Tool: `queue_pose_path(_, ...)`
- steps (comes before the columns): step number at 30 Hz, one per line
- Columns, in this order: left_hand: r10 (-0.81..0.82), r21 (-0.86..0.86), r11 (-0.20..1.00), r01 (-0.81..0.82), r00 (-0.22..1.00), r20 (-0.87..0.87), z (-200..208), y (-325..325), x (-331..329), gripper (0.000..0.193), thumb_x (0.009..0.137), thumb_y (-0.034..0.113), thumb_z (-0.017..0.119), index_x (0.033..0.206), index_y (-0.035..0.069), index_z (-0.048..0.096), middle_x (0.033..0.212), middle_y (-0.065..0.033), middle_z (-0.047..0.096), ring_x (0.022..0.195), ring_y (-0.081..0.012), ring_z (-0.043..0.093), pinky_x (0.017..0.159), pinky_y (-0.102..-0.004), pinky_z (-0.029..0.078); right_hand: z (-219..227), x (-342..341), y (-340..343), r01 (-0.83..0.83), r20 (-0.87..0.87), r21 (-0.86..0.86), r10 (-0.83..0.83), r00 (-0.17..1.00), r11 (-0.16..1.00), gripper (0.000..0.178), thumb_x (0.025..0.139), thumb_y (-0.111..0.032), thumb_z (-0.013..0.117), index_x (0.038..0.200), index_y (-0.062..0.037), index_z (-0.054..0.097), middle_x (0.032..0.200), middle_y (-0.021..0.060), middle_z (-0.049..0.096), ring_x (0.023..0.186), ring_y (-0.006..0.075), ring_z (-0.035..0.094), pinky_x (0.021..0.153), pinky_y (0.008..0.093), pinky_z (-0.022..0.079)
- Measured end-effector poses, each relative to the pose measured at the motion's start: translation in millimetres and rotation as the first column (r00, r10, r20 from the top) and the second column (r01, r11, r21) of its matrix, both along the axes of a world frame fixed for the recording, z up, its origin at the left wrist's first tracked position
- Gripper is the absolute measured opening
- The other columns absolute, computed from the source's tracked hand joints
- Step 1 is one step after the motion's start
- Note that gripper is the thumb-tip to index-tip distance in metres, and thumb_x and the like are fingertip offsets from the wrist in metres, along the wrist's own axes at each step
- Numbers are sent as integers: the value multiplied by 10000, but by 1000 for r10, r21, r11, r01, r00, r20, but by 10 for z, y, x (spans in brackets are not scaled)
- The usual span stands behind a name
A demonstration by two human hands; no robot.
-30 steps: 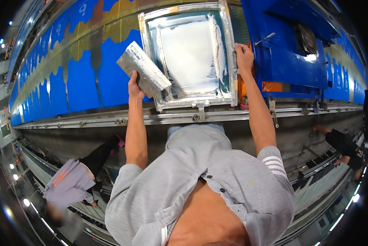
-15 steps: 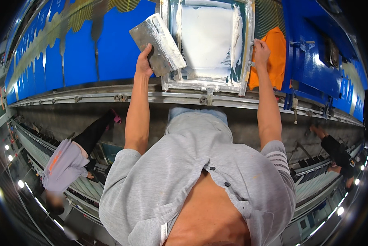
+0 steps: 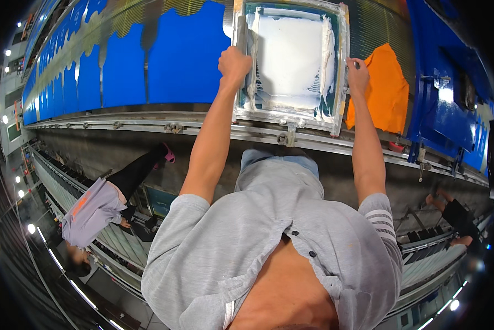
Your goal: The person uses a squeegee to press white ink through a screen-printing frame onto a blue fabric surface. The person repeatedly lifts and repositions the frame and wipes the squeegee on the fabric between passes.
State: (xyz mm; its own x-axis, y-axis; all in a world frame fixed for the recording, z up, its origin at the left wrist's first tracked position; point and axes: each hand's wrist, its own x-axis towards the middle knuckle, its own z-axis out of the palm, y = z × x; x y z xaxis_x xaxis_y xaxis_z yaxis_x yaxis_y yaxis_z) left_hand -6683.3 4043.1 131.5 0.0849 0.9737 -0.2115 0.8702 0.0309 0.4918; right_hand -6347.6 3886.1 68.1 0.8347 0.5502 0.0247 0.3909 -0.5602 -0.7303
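A silk-screen frame (image 3: 285, 126) lies in front of me on the long printing table. White ink (image 3: 291, 63) covers its middle, with thicker ridges along both sides. My left hand (image 3: 235, 65) is closed around a flat squeegee (image 3: 242, 38), which stands on edge along the frame's left side and shows only its narrow side. At the opposite rim, my right hand (image 3: 359, 77) has its fingers curled against the frame's right edge. Beside that hand lies an orange fabric piece (image 3: 387, 91).
Blue fabric pieces (image 3: 186, 60) line the table to the left. A blue machine part (image 3: 442, 88) stands at the right. A metal rail (image 3: 203, 127) runs along the near edge. Behind me are a person in a grey-purple shirt (image 3: 90, 212) and another in dark clothes (image 3: 461, 220).
My left hand has moved right and turned the squeegee from showing its broad face to standing on edge at the frame's left side. My right hand stays at the right rim. The view has shifted slightly.
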Motion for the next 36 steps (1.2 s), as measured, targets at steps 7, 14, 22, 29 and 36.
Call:
queue_pose_path(7,-333,206,911,357,932,-143,-270,-909,177,122,790,46,615,854,6,710,870,-217,720,865,-411,707,763,-495,566,2,44,-14,-15,-29,-24,14,999,1000,406,873,-449,679,1054,-89,730,1068,213,726,1047,399,655,904,439,497)
queue_pose_path(14,-650,-60,755,653,732,-206,-190,-1201,-111,249,770,81,618,950,146,777,894,-145,735,896,-348,705,776,-480,567,69,-40,-51,-13,-41,-61,10,999,998,436,880,-466,662,1091,-89,725,1106,213,721,1081,399,647,926,444,495)
queue_pose_path(22,-851,-670,424,609,522,-65,-154,-296,720,442,558,38,793,997,-6,768,1052,-272,723,943,-419,708,775,-482,554,-90,55,34,-36,-20,68,37,999,997,405,885,-436,683,1027,-60,740,1038,208,734,1015,390,672,878,423,510)
queue_pose_path(29,-813,-526,461,715,578,73,498,172,491,461,546,50,816,988,-58,740,1012,-285,719,899,-420,699,753,-514,530,-9,69,-142,-30,-72,195,45,996,980,363,900,-361,717,985,-9,745,887,139,721,817,227,643,753,354,493)
queue_pose_path(36,-789,-324,613,721,584,-192,591,181,812,245,680,108,628,879,49,758,820,-147,750,801,-332,720,724,-426,557,-160,132,-130,-36,-39,113,41,998,993,335,899,-352,711,973,-26,740,918,149,725,866,267,655,781,356,493)
